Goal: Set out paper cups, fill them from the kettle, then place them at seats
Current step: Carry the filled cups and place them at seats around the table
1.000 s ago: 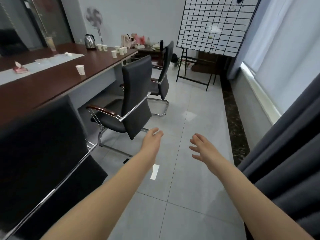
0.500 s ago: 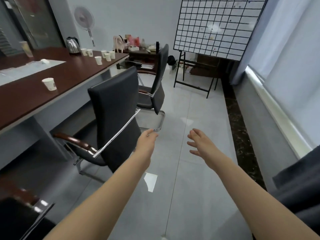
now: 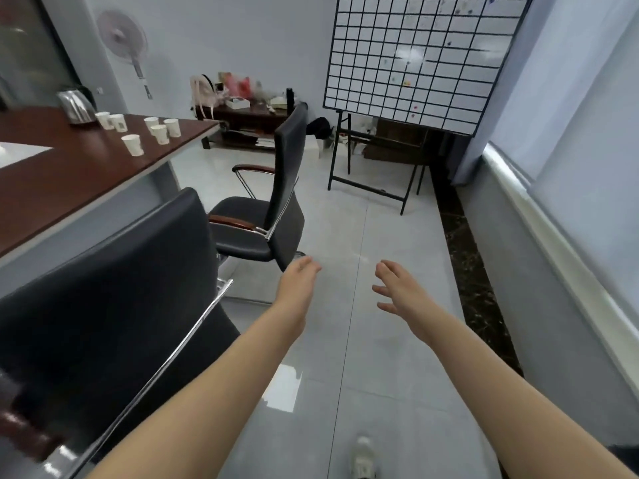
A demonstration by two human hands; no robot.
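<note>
You stand in an office meeting room: a long conference table (image 3: pixel 86 174), black chrome-framed chairs (image 3: pixel 276 202), a gridded whiteboard (image 3: pixel 415 57) on an easel.

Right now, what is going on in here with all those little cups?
A person is in the aisle beside the chairs, with the left hand and right hand both open and holding nothing. Six paper cups stand near the kettle at the far end of the table. Nothing is touching the cups or the kettle at this moment.
</note>
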